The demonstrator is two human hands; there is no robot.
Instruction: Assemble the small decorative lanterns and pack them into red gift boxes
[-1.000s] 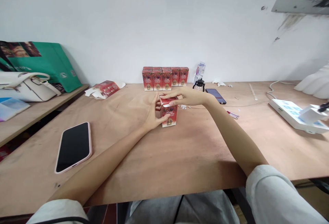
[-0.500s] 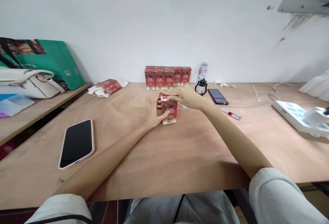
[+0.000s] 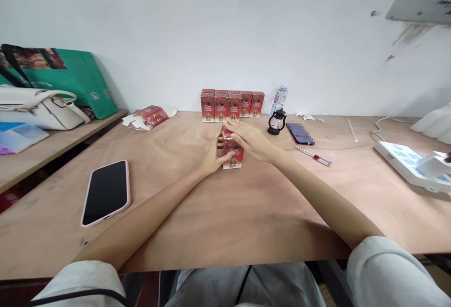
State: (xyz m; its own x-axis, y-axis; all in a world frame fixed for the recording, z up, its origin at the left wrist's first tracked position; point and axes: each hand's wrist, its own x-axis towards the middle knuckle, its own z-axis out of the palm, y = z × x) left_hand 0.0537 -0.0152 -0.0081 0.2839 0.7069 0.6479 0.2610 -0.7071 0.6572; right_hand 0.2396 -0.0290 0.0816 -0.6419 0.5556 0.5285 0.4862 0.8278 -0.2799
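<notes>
In the middle of the frame, a red box [image 3: 237, 162] stands upright on the table [image 3: 197, 222], between the two hands. The left hand [image 3: 210, 158] pinches it, with the thumb on the front face and the other fingers curled at the left side. The right hand [image 3: 256, 144] lies over the top, its fingers straight and close together, not closed around the box. How hard either hand presses, I cannot tell.

The top is the weak place, I think. If the right hand pushes down unevenly, the thin card may bend or a top edge may crush. The right fingers cover part of this top, so a flap caught wrongly under them would be difficult to notice. The left thumb is low on the front; if it presses too strongly, it could dent that face, and if too weakly, the box could turn or tip under the push from above.

Just behind the hands, in the upper middle of the frame, is a group of similar boxes [image 3: 221, 108]. A forward slip of the right fingers could knock one of them. The lantern [image 3: 276, 124] and the thin tool [image 3: 313, 156], right of centre, seem less exposed.
</notes>
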